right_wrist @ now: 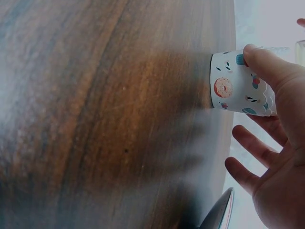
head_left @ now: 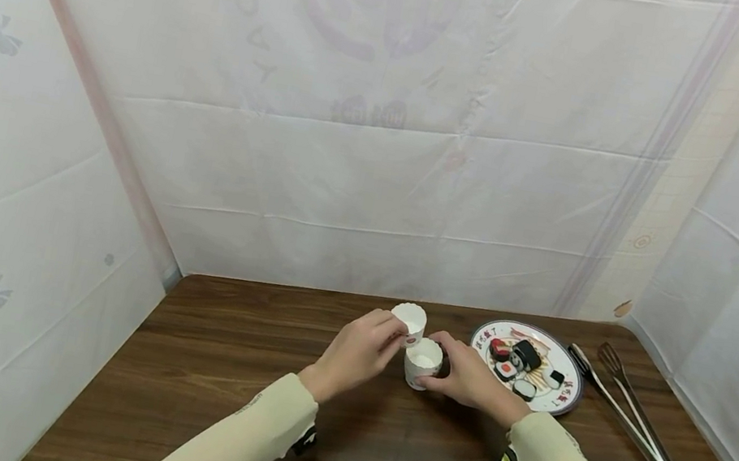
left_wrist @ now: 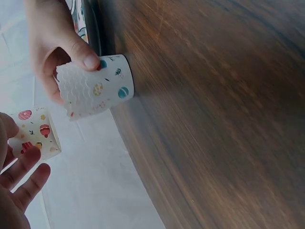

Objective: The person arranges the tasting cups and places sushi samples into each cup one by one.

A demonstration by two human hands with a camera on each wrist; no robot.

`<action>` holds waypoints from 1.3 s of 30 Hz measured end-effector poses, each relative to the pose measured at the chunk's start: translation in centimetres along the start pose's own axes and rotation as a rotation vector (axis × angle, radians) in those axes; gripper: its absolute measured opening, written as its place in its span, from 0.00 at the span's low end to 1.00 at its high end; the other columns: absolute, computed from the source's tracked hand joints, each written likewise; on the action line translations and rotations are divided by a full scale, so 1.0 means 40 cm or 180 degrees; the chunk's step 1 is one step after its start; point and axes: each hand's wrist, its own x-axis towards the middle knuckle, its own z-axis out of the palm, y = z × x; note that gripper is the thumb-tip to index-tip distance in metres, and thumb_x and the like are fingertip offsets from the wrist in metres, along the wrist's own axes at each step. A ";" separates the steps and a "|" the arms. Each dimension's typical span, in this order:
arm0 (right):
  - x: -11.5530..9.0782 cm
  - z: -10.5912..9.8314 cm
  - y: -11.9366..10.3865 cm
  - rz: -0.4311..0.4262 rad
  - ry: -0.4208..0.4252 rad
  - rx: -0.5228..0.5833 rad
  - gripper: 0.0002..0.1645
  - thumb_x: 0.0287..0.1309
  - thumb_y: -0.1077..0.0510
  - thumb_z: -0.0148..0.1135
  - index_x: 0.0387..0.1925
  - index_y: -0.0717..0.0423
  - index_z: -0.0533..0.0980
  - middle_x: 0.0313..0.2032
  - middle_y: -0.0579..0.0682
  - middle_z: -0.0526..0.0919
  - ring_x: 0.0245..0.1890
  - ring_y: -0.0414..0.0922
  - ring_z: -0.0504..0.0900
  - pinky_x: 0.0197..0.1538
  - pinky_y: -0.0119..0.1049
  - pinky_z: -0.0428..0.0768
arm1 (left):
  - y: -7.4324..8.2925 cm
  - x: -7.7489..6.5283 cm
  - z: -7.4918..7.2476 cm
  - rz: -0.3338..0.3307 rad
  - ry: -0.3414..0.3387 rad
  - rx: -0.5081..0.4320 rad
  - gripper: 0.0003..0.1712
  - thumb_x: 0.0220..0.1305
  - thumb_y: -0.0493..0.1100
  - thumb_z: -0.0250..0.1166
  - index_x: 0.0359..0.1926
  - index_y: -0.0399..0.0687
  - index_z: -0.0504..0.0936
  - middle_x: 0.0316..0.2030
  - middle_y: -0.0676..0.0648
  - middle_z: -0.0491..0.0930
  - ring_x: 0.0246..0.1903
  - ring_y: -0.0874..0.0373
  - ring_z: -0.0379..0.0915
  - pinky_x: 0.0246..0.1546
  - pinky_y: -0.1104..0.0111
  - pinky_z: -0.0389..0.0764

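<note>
My left hand (head_left: pixel 359 348) pinches a white scalloped paper baking cup (head_left: pixel 409 318) by its wall, up above and slightly behind a second spot of cups. That stack of nested baking cups (head_left: pixel 422 362) stands upright on the wooden table, with several wavy rims layered together in the left wrist view. Around the stack's side curl the thumb and fingers of my right hand (head_left: pixel 471 376). Red balloon prints decorate the lifted cup (left_wrist: pixel 42 136); a doughnut and leaves mark the stacked one (right_wrist: pixel 233 81). The lifted cup overlaps the stack's rim in the head view.
Just right of my right hand lies a round plate (head_left: pixel 498 331) with several sushi-like pieces (head_left: pixel 527 355), black, white and red. Metal tongs (head_left: pixel 637 436) rest farther right on the table (head_left: pixel 207 350). White cloth walls (head_left: pixel 320 172) enclose the back and both sides.
</note>
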 end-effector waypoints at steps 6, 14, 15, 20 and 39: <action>-0.001 0.001 -0.003 -0.0013 -0.0010 -0.0023 0.38 0.53 0.47 0.79 0.60 0.55 0.72 0.46 0.50 0.84 0.44 0.47 0.84 0.46 0.45 0.82 | -0.020 -0.025 -0.017 -0.0064 0.0049 0.0058 0.06 0.64 0.34 0.72 0.40 0.45 0.84 0.38 0.51 0.84 0.39 0.57 0.79 0.38 0.66 0.82; 0.001 0.000 -0.008 0.0010 -0.0028 0.0006 0.37 0.53 0.47 0.80 0.60 0.54 0.72 0.48 0.50 0.84 0.45 0.48 0.84 0.47 0.47 0.82 | -0.052 -0.063 -0.041 -0.0175 0.0060 0.0180 0.07 0.62 0.34 0.74 0.38 0.45 0.85 0.37 0.51 0.84 0.38 0.56 0.79 0.37 0.66 0.83; 0.001 -0.001 -0.009 0.0013 -0.0032 0.0015 0.37 0.53 0.48 0.80 0.60 0.54 0.72 0.48 0.50 0.84 0.45 0.48 0.84 0.48 0.47 0.82 | -0.056 -0.067 -0.045 -0.0187 0.0055 0.0193 0.07 0.62 0.34 0.74 0.38 0.45 0.85 0.37 0.51 0.84 0.38 0.56 0.80 0.36 0.66 0.83; 0.002 -0.005 -0.013 -0.0017 -0.0011 0.0035 0.37 0.53 0.48 0.80 0.59 0.55 0.72 0.47 0.51 0.84 0.45 0.48 0.84 0.47 0.47 0.82 | -0.077 -0.091 -0.064 -0.0271 -0.0016 0.0204 0.06 0.62 0.33 0.74 0.39 0.45 0.85 0.37 0.50 0.84 0.38 0.56 0.80 0.36 0.65 0.83; -0.002 -0.003 -0.006 -0.0038 -0.0016 0.0003 0.37 0.54 0.48 0.79 0.59 0.55 0.72 0.47 0.51 0.84 0.44 0.46 0.84 0.46 0.46 0.82 | -0.142 -0.206 -0.141 -0.0656 -0.0113 0.0319 0.08 0.59 0.32 0.75 0.37 0.44 0.85 0.36 0.50 0.84 0.34 0.56 0.80 0.32 0.63 0.83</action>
